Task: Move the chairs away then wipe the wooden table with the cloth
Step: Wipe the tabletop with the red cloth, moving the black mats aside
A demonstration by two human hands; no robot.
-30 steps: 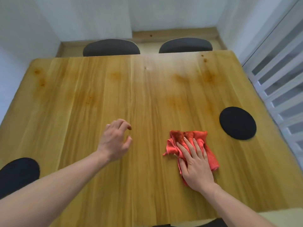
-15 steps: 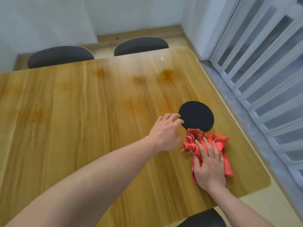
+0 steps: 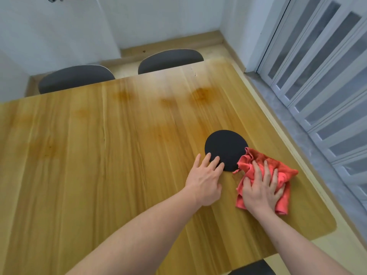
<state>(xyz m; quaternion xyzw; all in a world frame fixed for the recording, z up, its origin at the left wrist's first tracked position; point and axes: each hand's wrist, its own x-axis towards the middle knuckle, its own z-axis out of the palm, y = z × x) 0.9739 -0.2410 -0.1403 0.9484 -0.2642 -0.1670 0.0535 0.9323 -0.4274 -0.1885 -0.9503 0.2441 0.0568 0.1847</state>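
The wooden table (image 3: 99, 155) fills most of the view and has darker stains toward its far side. A crumpled red cloth (image 3: 282, 171) lies near the table's right edge. My right hand (image 3: 260, 187) presses flat on the cloth with fingers spread. A round black mat (image 3: 228, 145) lies just left of the cloth, its lower right edge under the cloth. My left hand (image 3: 204, 179) rests flat with its fingertips on the mat's near edge. Two dark chair backs, one on the left (image 3: 75, 78) and one on the right (image 3: 170, 59), stand at the table's far side.
A dark chair top (image 3: 252, 268) shows at the near edge below the table. White slatted doors (image 3: 327, 86) run along the right, with a grey floor strip beside the table. White walls and a wooden skirting close the far corner.
My left hand reached right and laid its fingertips on the black mat. My right hand slid the cloth right, up against the mat. The view swung toward the table's right end.
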